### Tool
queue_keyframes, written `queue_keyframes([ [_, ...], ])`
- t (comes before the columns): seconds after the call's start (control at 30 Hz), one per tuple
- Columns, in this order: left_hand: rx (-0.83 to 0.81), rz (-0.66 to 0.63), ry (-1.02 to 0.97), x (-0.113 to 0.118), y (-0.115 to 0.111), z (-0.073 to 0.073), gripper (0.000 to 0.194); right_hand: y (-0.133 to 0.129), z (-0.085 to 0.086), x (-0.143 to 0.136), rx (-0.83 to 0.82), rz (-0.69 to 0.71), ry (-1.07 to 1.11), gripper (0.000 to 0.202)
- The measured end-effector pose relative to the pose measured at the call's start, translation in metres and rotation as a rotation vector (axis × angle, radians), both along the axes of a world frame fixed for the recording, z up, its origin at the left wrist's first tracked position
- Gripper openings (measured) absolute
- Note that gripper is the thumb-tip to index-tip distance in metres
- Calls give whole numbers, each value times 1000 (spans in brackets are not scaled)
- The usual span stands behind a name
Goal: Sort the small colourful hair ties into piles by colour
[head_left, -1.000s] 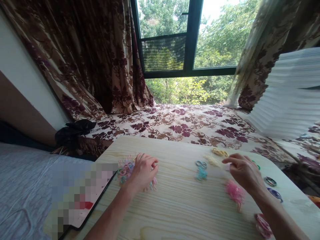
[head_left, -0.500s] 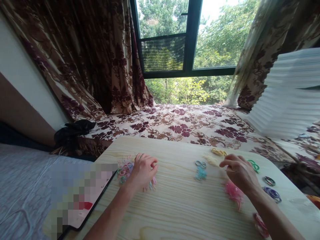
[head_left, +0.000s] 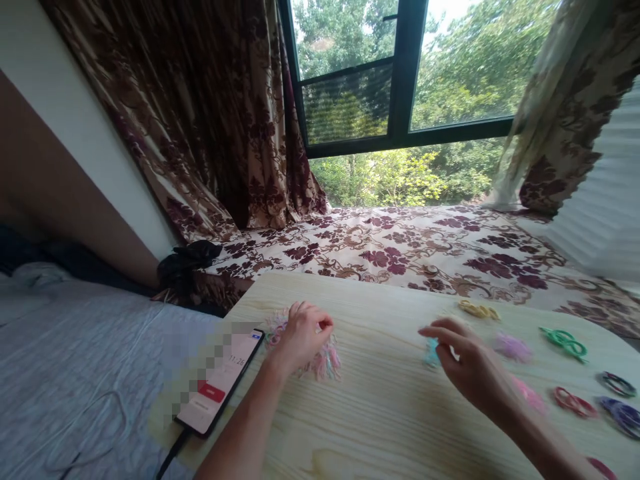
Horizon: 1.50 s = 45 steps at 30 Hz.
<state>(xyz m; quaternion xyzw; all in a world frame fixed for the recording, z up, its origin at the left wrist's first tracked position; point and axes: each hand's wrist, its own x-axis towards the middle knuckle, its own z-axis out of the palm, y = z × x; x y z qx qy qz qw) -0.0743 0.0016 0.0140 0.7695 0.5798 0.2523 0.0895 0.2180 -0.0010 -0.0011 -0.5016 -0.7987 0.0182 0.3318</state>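
My left hand [head_left: 304, 333] is over a heap of small pastel hair ties [head_left: 327, 363] at the table's left. Its fingers are curled down and the thumb is bent in; whatever they pinch is hidden. My right hand [head_left: 467, 357] hovers at the middle right, index finger stretched out and thumb apart, with nothing visible in it. Beneath its fingertips lie light blue hair ties [head_left: 432, 352], partly covered. Around that hand lie sorted groups: yellow hair ties [head_left: 479, 309], lilac ones [head_left: 513, 347], green ones [head_left: 565, 343], pink ones [head_left: 531, 395] and red ones [head_left: 574, 402].
Dark hair ties [head_left: 619, 384] and purple ones [head_left: 621, 417] lie at the wooden table's [head_left: 380, 413] right. A phone [head_left: 220, 383] with a cable lies at its left edge, beside a bed [head_left: 90, 373]. Behind stands a floral-covered window ledge [head_left: 390, 257].
The view has turned left. My right hand has moved left across the table, from beside the yellow hair ties to above the light blue ones. My left hand stays at the heap.
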Motion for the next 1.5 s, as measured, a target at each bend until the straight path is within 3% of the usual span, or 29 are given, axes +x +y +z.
queue_keyframes([
  [0.13, -13, -41, 9, 1, -2, 2, 13, -16, -13, -36, -194, 190, 49, 29],
  [0.33, -94, -48, 33, -2, -6, 5, 14, -17, -29, -40, -203, 168, 22, 28],
  [0.67, -173, -86, 119, 2, -10, 7, 7, -18, -27, -42, -137, 147, 2, 28],
  [0.93, -90, -31, 138, -4, -5, 2, 20, -18, -27, -42, -139, 152, -6, 29],
  [1.5, -85, 50, 144, 6, -2, -9, 13, -19, -26, -42, -136, 152, 30, 25],
])
